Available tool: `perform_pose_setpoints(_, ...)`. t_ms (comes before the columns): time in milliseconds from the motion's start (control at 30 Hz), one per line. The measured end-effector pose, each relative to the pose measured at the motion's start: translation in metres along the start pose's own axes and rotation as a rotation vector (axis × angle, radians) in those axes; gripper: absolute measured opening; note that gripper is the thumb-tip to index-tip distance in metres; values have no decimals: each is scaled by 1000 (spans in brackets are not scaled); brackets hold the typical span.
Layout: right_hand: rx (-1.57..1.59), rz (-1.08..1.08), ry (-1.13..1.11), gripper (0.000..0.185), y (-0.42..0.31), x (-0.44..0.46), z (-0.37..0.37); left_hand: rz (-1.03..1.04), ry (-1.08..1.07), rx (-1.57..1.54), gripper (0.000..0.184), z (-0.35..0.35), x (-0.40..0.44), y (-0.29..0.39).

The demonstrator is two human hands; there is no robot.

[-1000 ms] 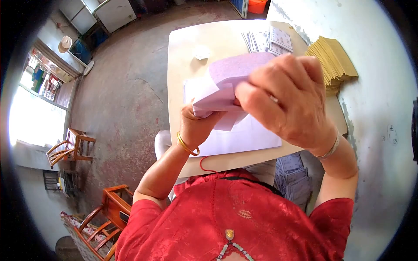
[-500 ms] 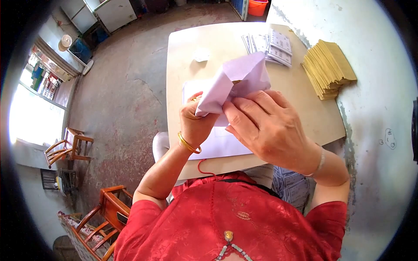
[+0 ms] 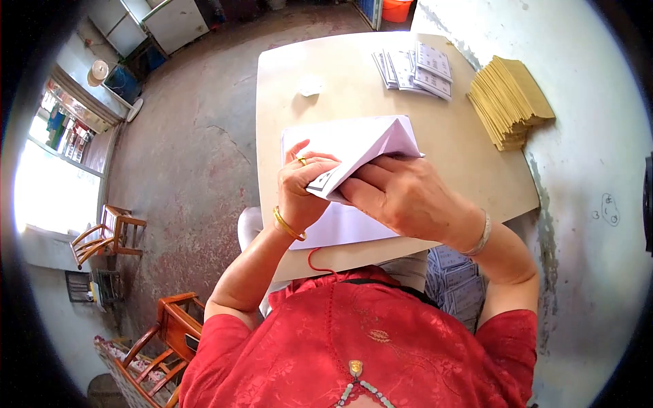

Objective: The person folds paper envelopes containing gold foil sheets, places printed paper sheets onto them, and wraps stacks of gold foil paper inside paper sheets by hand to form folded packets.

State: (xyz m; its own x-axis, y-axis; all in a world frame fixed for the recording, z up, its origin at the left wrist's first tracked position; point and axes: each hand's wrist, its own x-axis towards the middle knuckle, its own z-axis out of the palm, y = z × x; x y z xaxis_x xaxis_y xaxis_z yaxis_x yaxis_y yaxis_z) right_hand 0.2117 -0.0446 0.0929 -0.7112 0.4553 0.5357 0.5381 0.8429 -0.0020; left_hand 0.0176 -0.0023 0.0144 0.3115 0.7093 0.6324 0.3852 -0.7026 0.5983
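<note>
Both my hands hold a folded white paper (image 3: 373, 151) above the table. One corner of it rises to a point, and dark print shows along its lower left edge. My left hand (image 3: 304, 185), with a gold ring and bangle, pinches the left end, one finger lifted. My right hand (image 3: 413, 200) grips the near side, its fingers bent and partly tucked under the fold. Whatever lies inside the fold is hidden. Beneath my hands is a pile of flat white paper (image 3: 330, 230).
The pale table (image 3: 476, 177) carries printed white packets (image 3: 427, 73), a small white scrap (image 3: 311, 86) and a tall stack of brown paper pieces (image 3: 511, 102) against the wall. More printed packets (image 3: 457, 282) are below the near edge. Wooden chairs (image 3: 178, 330) stand at left.
The paper was held higher with an open, pouch-like mouth showing something brownish inside. Now it is lower and flatter, its printed edge shows, and my right fingers have moved in under the fold.
</note>
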Motion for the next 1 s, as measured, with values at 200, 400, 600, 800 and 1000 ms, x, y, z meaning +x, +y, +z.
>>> perform_pose_setpoints(200, -20, -1, -24, 17, -2, -2, -6, -5, -35, -94, 17, 1, -3, -3)
perform_pose_setpoints(400, 36, 12, 59, 20, -6, 0, -12, -157, -48, -207, 15, 3, -9, 0)
perform_pose_setpoints(600, 152, 176, 540, 32, 19, -5, -38, -372, -82, -541, 33, 0, -13, -2)
perform_pose_setpoints(800, 1236, 602, 86, 41, 36, -20, -23, -476, -222, -674, 25, -2, -13, 11)
perform_pose_setpoints(1000, 1061, 351, -8, 44, 41, -13, -27, -581, -266, -743, 30, -5, -17, 12)
